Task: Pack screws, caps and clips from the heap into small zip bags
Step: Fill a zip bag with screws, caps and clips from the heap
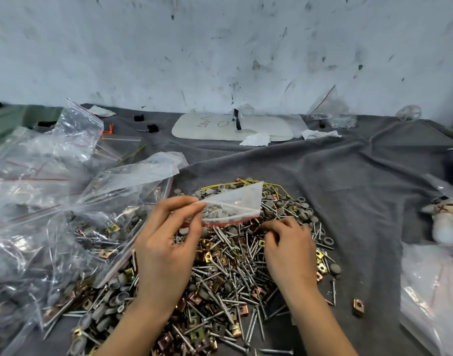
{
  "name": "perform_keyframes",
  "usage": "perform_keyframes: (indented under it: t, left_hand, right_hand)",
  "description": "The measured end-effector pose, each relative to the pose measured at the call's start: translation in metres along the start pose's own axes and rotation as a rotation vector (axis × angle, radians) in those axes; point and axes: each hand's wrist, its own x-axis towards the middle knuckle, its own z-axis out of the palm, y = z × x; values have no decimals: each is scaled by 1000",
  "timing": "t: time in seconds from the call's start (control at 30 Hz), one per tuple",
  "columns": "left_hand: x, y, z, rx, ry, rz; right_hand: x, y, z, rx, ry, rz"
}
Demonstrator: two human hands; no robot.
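Head view: the left hand (166,242) holds a small zip bag (233,204) above the far part of the heap (233,273), thumb and forefinger pinching its left end. The bag is clear plastic with a red strip along its lower edge, and it is creased so that it shows as a slanted wedge pointing up and to the right. A few small pieces show dimly through it near the strip; what they are cannot be told.

The right hand (289,250) lies on the heap just below the bag's right end. Its fingers are curled down among the parts, and whether they pinch a piece cannot be told.

The heap spreads over a grey cloth (348,176) and mixes long silver screws (246,281), round grey caps (334,268) and brass-coloured square clips (207,256). One clip (358,304) lies apart on the cloth to the right. A yellow wire (279,187) loops over the heap's far edge.

To the left lies a pile of larger clear zip bags (66,227), already holding screws, caps and clips. At the back, near the scuffed wall (220,47), rests a white board (207,127) with red scribbles.
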Motion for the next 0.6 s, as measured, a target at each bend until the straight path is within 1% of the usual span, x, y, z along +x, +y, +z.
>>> perform_keyframes:
  t: [0.13,0.27,0.33,0.4,0.5,0.6]
  left_hand:
    - [1,2,-1,-16,24,7]
    - [1,4,-1,-78,-30,27]
    - [0,5,0,-82,-32,20]
    - [-1,5,1,-73,-16,0]
    - [0,4,1,-99,-3,-59]
    - [1,4,0,-178,-14,-166]
  right_hand:
    - [1,0,0,-67,-31,40]
    - [1,0,4,-60,-33,29]
    - [1,2,6,-36,-22,22]
    - [2,2,6,61,21,20]
    - [2,1,5,305,146,28]
    - [1,0,3,376,220,-10]
